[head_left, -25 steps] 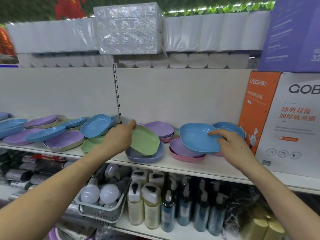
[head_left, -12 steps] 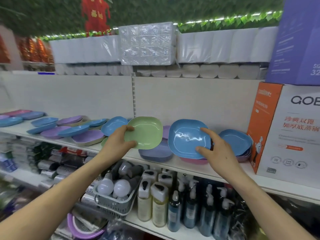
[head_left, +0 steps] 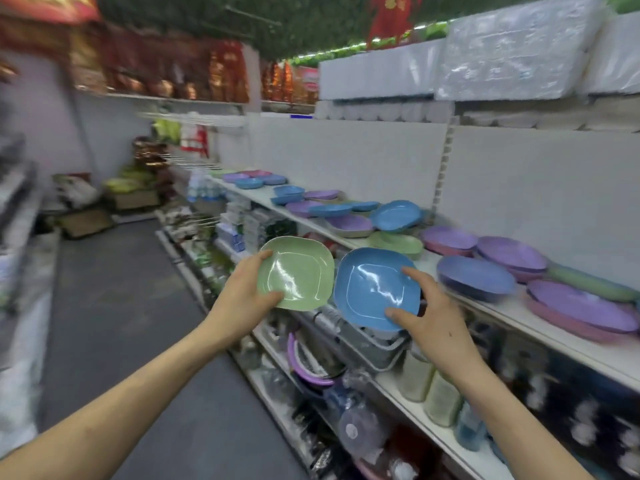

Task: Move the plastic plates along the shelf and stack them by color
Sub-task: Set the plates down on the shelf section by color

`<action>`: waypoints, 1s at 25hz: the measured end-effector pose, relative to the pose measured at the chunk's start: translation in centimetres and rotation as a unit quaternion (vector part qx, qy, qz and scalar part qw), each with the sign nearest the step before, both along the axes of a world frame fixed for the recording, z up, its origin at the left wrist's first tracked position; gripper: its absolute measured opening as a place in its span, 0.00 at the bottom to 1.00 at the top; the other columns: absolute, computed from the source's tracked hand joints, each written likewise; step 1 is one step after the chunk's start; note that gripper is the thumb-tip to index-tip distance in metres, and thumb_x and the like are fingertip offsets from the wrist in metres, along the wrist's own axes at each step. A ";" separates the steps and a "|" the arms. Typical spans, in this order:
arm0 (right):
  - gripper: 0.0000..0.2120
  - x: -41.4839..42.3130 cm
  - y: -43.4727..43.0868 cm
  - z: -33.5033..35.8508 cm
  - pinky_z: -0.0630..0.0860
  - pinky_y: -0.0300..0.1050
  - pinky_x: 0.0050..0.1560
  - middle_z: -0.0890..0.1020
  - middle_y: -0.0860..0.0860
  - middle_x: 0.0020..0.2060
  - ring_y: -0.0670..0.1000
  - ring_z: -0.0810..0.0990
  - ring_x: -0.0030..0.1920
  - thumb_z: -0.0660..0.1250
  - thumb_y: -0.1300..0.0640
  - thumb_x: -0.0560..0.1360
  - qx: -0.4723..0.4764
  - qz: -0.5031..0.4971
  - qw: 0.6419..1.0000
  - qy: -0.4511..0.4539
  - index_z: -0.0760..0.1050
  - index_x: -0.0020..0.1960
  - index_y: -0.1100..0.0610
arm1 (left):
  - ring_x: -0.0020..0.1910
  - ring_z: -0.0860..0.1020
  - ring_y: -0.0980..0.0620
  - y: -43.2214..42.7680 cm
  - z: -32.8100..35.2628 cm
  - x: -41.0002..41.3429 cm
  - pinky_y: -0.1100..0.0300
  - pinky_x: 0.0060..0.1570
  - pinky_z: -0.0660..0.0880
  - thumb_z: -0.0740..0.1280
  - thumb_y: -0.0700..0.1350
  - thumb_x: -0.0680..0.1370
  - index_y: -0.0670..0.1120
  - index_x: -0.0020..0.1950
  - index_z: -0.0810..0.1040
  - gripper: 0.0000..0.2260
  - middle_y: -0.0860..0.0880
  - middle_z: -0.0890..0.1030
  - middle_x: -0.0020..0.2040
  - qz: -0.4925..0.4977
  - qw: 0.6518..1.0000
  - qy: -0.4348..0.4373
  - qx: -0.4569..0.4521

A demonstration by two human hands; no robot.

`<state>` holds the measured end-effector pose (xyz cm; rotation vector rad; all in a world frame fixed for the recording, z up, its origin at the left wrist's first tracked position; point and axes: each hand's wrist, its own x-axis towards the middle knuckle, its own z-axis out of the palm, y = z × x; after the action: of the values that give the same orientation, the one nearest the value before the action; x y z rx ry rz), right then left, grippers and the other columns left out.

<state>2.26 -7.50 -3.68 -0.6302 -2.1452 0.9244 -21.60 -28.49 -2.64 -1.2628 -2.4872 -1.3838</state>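
My left hand grips a green plastic plate by its left rim, thumb on the inside. My right hand grips a blue plastic plate by its right rim. Both plates are held off the shelf, tilted towards me, side by side over the aisle edge. The white shelf runs away to the left and carries several more plates: purple ones and a periwinkle one at the right, a green one in the middle, blue and purple ones farther along.
Lower shelves below hold a grey basket, bottles and packed goods. White wrapped rolls sit on top of the unit. The grey aisle floor lies open to the left, with boxes and bags at its far end.
Both hands have drawn their plates off the shelf and out over the aisle edge. My view has swung left, now looking down the aisle along the shelf.
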 end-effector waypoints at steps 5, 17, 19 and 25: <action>0.33 -11.2 -4.2 0.9 0.71 0.43 0.54 0.75 0.40 0.64 0.47 0.75 0.61 0.76 0.56 0.74 -0.013 0.110 0.994 -0.013 0.67 0.74 0.40 | 0.67 0.66 0.58 -8.2 -0.2 -6.3 0.61 0.64 0.63 0.71 0.42 0.77 0.52 0.80 0.61 0.34 0.54 0.67 0.71 0.088 0.996 -0.004 0.007; 0.34 -37.8 -11.3 2.4 0.72 0.36 0.45 0.74 0.38 0.64 0.44 0.78 0.51 0.75 0.56 0.74 0.010 0.210 0.977 -0.027 0.66 0.74 0.39 | 0.62 0.67 0.58 -19.1 -2.3 -26.1 0.62 0.54 0.66 0.70 0.43 0.78 0.55 0.80 0.59 0.34 0.57 0.67 0.67 0.224 0.973 -0.039 0.028; 0.34 -41.1 -11.8 2.1 0.72 0.35 0.42 0.75 0.37 0.58 0.51 0.80 0.51 0.75 0.56 0.74 0.009 0.214 0.976 -0.036 0.66 0.74 0.39 | 0.61 0.68 0.58 -19.6 -3.0 -28.4 0.65 0.50 0.67 0.69 0.44 0.78 0.56 0.80 0.59 0.34 0.58 0.67 0.66 0.232 0.971 -0.046 0.020; 0.33 -51.2 -9.8 0.3 0.69 0.31 0.47 0.71 0.28 0.61 0.42 0.75 0.59 0.76 0.56 0.74 -0.011 0.245 0.969 -0.035 0.66 0.74 0.38 | 0.65 0.67 0.57 -18.7 -4.2 -36.7 0.58 0.58 0.67 0.69 0.45 0.78 0.57 0.80 0.58 0.34 0.58 0.67 0.69 0.264 0.962 -0.073 0.014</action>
<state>-48.95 -17.34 -3.38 -0.1363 -2.4079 1.1963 -58.35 -47.14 -6.86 -0.4385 -2.6051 -1.3889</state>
